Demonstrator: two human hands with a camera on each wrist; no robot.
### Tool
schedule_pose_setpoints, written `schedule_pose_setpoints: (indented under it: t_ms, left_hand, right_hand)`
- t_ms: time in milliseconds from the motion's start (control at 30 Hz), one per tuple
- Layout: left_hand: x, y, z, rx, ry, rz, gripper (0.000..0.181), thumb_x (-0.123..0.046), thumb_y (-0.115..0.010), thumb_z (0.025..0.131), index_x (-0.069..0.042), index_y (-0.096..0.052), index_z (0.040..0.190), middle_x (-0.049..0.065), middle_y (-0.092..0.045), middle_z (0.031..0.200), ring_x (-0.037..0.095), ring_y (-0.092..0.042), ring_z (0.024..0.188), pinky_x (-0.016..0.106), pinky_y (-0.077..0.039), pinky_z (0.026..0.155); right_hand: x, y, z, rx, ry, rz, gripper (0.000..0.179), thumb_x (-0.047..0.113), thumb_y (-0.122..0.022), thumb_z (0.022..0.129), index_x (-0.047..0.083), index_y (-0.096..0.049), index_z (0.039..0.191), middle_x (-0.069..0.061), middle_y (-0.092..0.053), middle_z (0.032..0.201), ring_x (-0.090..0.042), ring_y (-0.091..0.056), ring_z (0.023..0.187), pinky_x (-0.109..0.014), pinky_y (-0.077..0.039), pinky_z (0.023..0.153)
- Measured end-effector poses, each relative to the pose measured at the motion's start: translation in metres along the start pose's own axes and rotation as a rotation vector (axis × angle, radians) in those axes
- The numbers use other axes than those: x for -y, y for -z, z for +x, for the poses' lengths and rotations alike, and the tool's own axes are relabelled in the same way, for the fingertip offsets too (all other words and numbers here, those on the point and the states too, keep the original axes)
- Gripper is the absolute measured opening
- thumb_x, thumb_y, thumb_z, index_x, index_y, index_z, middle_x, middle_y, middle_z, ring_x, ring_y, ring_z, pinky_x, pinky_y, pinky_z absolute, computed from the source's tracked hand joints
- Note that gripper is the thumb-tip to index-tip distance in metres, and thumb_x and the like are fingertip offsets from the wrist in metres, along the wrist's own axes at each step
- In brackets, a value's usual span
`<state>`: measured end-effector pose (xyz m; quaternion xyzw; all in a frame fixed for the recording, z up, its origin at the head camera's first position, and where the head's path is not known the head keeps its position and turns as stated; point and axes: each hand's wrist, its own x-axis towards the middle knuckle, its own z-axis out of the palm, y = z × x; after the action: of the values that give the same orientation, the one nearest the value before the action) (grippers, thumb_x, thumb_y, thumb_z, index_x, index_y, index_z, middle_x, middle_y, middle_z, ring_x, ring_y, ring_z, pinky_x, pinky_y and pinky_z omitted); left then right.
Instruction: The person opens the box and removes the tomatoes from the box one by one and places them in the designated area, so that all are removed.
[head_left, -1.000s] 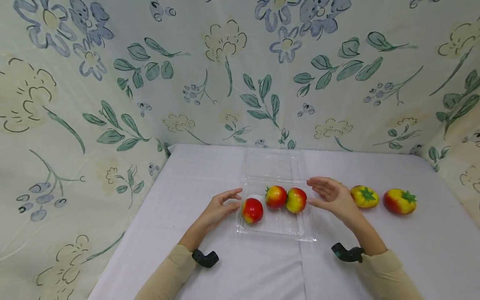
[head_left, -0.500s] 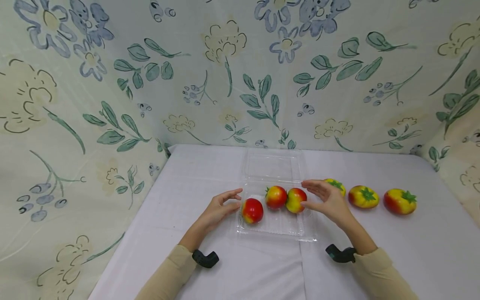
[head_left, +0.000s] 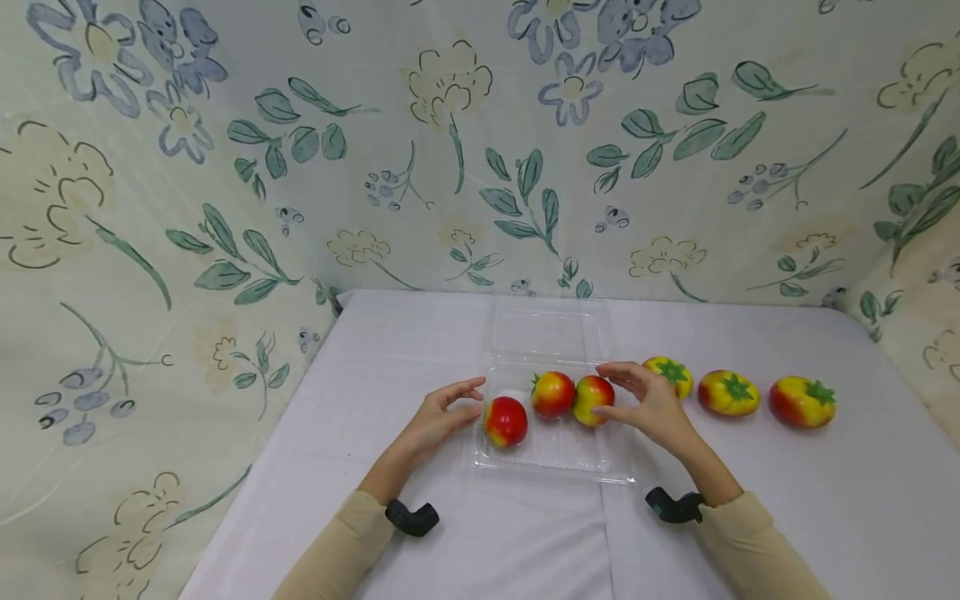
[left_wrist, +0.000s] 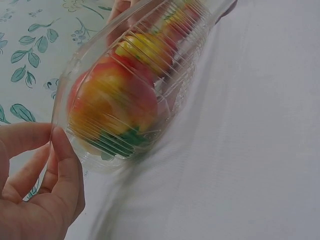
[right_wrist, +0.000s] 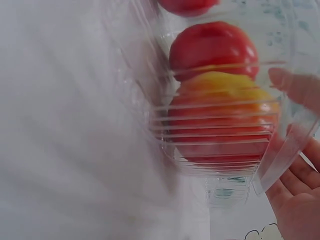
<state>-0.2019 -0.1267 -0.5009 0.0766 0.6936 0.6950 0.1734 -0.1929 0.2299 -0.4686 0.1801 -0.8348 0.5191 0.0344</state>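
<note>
A clear plastic clamshell container (head_left: 540, 454) lies on the table with its lid (head_left: 547, 325) folded back. Inside are three red-and-yellow fruits: one red (head_left: 506, 422) at the left, one with green leaves (head_left: 552, 394) in the middle, and one (head_left: 592, 400) touching it on the right. My left hand (left_wrist: 45, 185) pinches the container's left rim between thumb and fingertips. Over the right wall reaches my right hand (head_left: 652, 408), thumb and fingers spread around the rightmost fruit. In the right wrist view, the right hand's fingertips (right_wrist: 280, 77) are close beside that fruit (right_wrist: 225, 120).
To the right of the container, three more fruits with green leafy tops stand in a row: a yellow one (head_left: 671, 377) partly behind my right hand, a yellow-red one (head_left: 727, 393) and a redder one (head_left: 801, 402). Floral fabric (head_left: 450, 167) hangs behind the white-covered table (head_left: 405, 333).
My right hand has moved left from beside the container to the rightmost fruit, uncovering the yellow fruit behind it. My left hand and the fruits have stayed put.
</note>
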Motion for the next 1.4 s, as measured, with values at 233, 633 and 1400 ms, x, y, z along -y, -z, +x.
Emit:
schedule_pose_setpoints:
  t_ms: [233, 633, 1400]
  left_hand:
    - [0.001, 0.001, 0.001, 0.000, 0.008, 0.002, 0.051, -0.012, -0.068, 0.095, -0.008, -0.054, 0.144, 0.012, -0.056, 0.122, 0.021, -0.054, 0.108, 0.024, -0.053, 0.090]
    - [0.002, 0.001, 0.002, 0.010, -0.003, 0.010, 0.050, -0.011, -0.066, 0.096, -0.006, -0.052, 0.144, 0.014, -0.056, 0.123, 0.024, -0.052, 0.111, 0.023, -0.053, 0.090]
    - [0.000, -0.001, 0.000, 0.002, 0.008, 0.028, 0.051, -0.011, -0.065, 0.097, -0.005, -0.051, 0.145, 0.016, -0.055, 0.125, 0.024, -0.052, 0.110, 0.024, -0.052, 0.090]
  right_hand:
    - [-0.001, -0.003, 0.001, -0.002, 0.007, -0.048, 0.059, 0.006, -0.086, 0.077, -0.003, -0.058, 0.129, -0.022, -0.060, 0.129, -0.037, -0.054, 0.123, -0.047, -0.042, 0.101]
    - [-0.001, -0.007, 0.000, 0.009, -0.041, -0.123, 0.066, 0.009, -0.088, 0.075, 0.001, -0.056, 0.132, -0.019, -0.059, 0.132, -0.036, -0.052, 0.126, -0.051, -0.041, 0.104]
    - [0.000, -0.011, 0.000, 0.025, -0.024, -0.300, 0.071, 0.007, -0.090, 0.071, 0.001, -0.058, 0.134, -0.018, -0.057, 0.134, -0.040, -0.050, 0.126, -0.059, -0.041, 0.103]
